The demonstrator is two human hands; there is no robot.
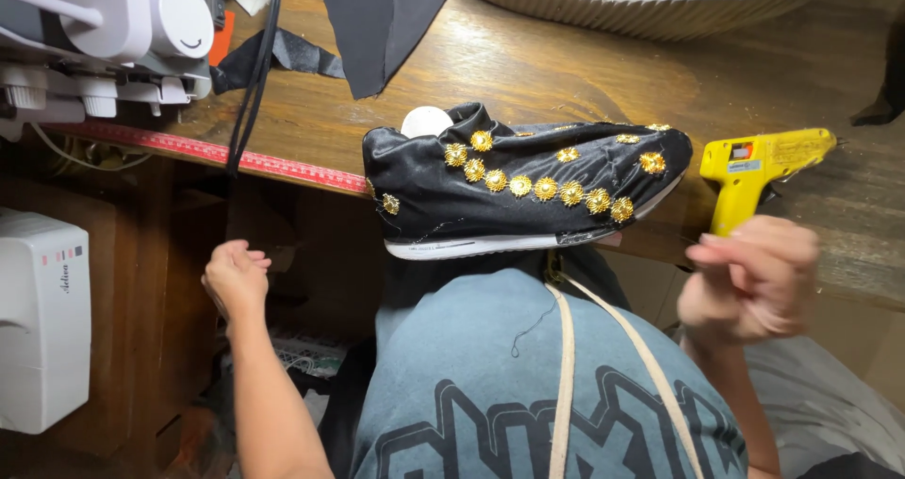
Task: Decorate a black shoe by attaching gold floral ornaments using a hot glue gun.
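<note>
A shoe (509, 191) wrapped in black satin lies on its side at the front edge of the wooden table (566, 64). Several gold flower-shaped studs run along its side, and its white sole faces me. My left hand (236, 276) hangs below the table edge to the left of the shoe, fingers curled in with nothing visible in them. My right hand (749, 281) is blurred, lower right of the shoe's toe, with its fingertips pinched together; whether they hold anything is unclear. A yellow glue gun (754, 163) rests on the table just above that hand.
A white sewing machine (104, 36) stands at the back left, a black cable (253, 92) hanging over a red measuring tape (207, 151) on the table edge. Black fabric (382, 22) and a ribbed oval tray (641, 12) lie behind. A white box (42, 319) sits lower left.
</note>
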